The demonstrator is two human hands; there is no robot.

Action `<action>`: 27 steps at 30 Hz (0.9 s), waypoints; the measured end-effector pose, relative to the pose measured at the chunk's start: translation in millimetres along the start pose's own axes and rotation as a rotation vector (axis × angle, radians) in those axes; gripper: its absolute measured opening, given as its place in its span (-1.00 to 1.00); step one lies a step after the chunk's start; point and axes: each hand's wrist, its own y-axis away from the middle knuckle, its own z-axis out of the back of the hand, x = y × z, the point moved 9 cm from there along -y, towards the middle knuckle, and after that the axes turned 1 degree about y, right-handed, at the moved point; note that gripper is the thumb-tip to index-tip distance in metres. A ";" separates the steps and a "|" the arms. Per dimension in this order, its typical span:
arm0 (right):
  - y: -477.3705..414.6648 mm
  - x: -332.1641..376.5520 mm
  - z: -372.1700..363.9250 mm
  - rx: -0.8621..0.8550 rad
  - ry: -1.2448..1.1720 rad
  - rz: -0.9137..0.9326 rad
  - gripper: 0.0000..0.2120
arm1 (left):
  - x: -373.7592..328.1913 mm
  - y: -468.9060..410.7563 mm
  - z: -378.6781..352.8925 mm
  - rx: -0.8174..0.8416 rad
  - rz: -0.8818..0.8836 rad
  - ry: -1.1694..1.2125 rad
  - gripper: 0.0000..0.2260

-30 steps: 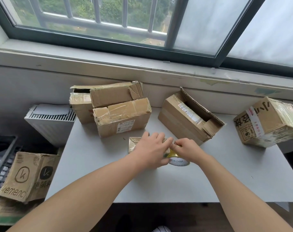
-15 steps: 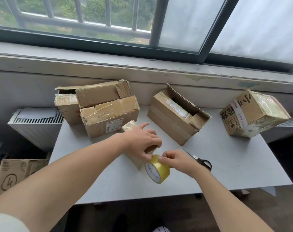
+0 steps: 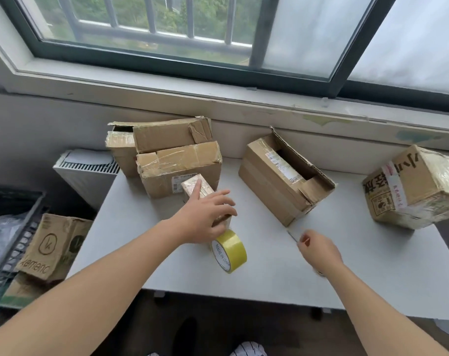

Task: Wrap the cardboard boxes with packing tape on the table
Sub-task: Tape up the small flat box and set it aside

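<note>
Left hand (image 3: pixel 205 217) lies, fingers spread and nearly straight, on small tape-covered cardboard box (image 3: pixel 192 185) at bench middle. Yellow packing tape roll (image 3: pixel 231 250) stands on edge at its 5 o'clock, just beside box end. Right hand (image 3: pixel 318 250) pinches thin grey scissors (image 3: pixel 292 234), blade toward 11 o'clock. Open brown carton (image 3: pixel 277 181) at 12 o'clock of it, on white bench (image 3: pixel 359 265).

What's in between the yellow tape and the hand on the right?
Only bare table between tape roll and right hand in the head view; a scissor blade pokes out by the hand.
</note>
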 end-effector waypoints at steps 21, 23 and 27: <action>-29.9 -84.5 -33.3 0.119 0.296 0.131 -0.70 | 2.3 46.0 -3.1 -0.417 0.855 0.311 -0.25; -29.4 -81.0 -32.8 0.134 0.291 0.129 -0.71 | 3.3 66.9 -19.0 -0.416 1.079 0.407 -0.21; -31.0 -74.2 -33.0 0.161 0.239 0.104 -0.71 | -4.8 83.8 -54.9 -0.366 1.244 0.693 -0.40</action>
